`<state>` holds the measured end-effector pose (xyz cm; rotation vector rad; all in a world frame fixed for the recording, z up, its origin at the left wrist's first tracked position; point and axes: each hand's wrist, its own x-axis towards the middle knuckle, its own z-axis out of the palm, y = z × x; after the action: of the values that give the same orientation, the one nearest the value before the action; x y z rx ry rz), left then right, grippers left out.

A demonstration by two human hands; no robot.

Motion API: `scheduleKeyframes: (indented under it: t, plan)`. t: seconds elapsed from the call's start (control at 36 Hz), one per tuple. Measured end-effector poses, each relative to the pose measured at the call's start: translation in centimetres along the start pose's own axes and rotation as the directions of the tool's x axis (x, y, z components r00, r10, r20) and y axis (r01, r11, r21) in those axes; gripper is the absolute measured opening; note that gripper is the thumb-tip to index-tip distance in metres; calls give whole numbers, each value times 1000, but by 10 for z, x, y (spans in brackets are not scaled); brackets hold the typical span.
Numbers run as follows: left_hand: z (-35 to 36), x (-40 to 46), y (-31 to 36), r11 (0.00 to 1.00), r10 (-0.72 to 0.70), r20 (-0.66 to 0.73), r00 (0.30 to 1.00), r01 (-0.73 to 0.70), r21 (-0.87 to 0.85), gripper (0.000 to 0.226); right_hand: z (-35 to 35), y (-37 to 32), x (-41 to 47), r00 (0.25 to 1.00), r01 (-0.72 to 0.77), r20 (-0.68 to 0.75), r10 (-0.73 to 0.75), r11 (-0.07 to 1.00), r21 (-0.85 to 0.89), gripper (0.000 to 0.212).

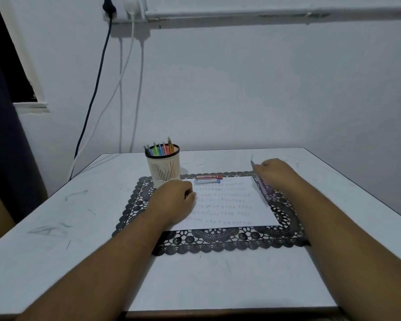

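Note:
A white sheet of paper (pixel 232 205) with rows of faint marks lies on a black lace placemat (pixel 218 239). My left hand (pixel 174 200) rests on the paper's left edge with its fingers curled; whether it holds anything is hidden. My right hand (pixel 276 172) grips a purple mechanical pencil (pixel 263 185) at the paper's far right corner, with the tip pointing up and away. A cream mesh pen cup (pixel 164 167) with several coloured pens stands at the mat's far left corner. A red lead case (pixel 208 177) and a blue lead case (pixel 207 181) lie at the paper's far edge.
The white table (pixel 56 216) carries scattered thin pencil leads and scuff marks. It stands against a white wall, with cables (pixel 97 89) hanging from sockets at upper left. A dark curtain hangs at the far left.

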<state>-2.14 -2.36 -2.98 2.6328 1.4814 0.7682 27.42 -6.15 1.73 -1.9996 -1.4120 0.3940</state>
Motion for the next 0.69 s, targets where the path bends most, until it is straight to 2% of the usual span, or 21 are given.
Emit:
scheduleKeyframes:
  t: [0.06,0.14,0.19,0.28,0.36,0.44,0.53,0.69]
  plan:
    - [-5,1,1,1000,6,-80,997,-7,-15,21,4,-14,-9,1000,-10,-7,12,979,203,38]
    - [-11,2,0,995,66,-197,978,-79,-59,13,18,-30,-24,982,-86,187,-25,824,560,29]
    - [-13,1,1,981,123,-268,956,-158,-112,13,28,-38,-33,967,-96,240,-90,741,664,24]
    - [-16,-1,5,955,217,-329,919,-270,-123,19,43,-47,-41,963,-61,221,-155,674,736,12]
    - [-16,0,11,937,296,-294,909,-336,-96,33,56,-52,-44,955,-58,229,-191,634,771,9]
    - [-15,1,13,942,311,-242,919,-331,-47,36,67,-54,-47,930,-74,272,-249,597,799,7]
    - [-16,0,12,945,303,-241,922,-323,-45,27,74,-55,-49,911,-87,294,-290,561,823,8]
    - [-19,1,7,967,218,-191,957,-238,-90,17,73,-49,-47,928,-70,261,-265,564,823,16]
